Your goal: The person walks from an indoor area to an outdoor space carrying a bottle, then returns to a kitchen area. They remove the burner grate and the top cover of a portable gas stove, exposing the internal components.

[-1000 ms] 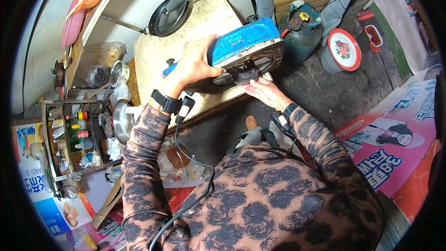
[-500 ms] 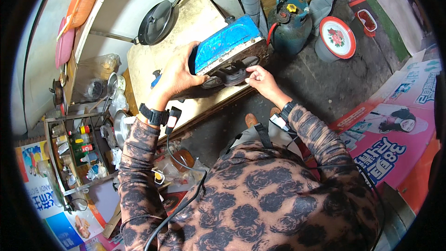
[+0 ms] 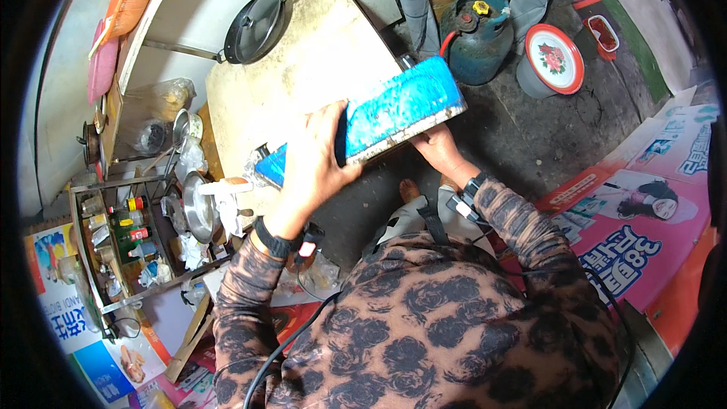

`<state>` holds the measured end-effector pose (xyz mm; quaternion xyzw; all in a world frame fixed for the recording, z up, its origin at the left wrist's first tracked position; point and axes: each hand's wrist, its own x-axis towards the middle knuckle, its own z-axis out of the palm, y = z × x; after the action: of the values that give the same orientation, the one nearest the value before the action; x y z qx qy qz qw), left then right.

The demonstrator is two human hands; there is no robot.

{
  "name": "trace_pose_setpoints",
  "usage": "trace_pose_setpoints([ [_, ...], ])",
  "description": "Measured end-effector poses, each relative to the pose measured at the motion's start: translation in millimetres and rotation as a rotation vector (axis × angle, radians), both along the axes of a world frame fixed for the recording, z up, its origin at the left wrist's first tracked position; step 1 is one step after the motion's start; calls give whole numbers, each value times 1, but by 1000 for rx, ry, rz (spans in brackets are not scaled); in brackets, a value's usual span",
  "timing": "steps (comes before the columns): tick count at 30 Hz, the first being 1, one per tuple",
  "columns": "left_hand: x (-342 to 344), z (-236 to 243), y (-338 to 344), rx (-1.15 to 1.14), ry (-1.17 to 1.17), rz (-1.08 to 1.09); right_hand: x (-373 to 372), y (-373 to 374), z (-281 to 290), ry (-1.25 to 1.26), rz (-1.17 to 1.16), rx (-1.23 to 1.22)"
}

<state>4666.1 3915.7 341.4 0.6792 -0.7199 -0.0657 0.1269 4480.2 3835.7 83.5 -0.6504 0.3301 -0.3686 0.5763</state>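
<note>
A gas stove, with a bright blue panel and a grimy, rust-stained pale edge, is tipped up at the front of the pale wooden table. My left hand grips it from above, thumb along the lower edge and fingers over the blue panel. At the stove's right end, my right hand reaches beneath, and its fingertips are hidden behind the edge. The underside and burner are out of sight now. A red hose runs behind the stove to a dark green gas cylinder.
A lidded black frying pan lies at the table's back left. Beyond the cylinder stands a bucket topped by a red-rimmed floral basin. A rack of bottles is at left; printed cardboard lies at right. A cable hangs from my left wrist.
The stove has swung toward me and to the right, its burner side turning out of view. Both hands moved with it; my right fingers went from the burner to beneath the edge.
</note>
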Motion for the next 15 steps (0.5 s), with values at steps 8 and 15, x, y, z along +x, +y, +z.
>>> trace_pose_setpoints([
  [8, -32, -16, 47, 38, 81, 61, -40, 17, -15, 27, 65, 383],
  [15, -41, -38, 72, 32, 93, 21, -22, 2, -27, -68, 113, 1169],
])
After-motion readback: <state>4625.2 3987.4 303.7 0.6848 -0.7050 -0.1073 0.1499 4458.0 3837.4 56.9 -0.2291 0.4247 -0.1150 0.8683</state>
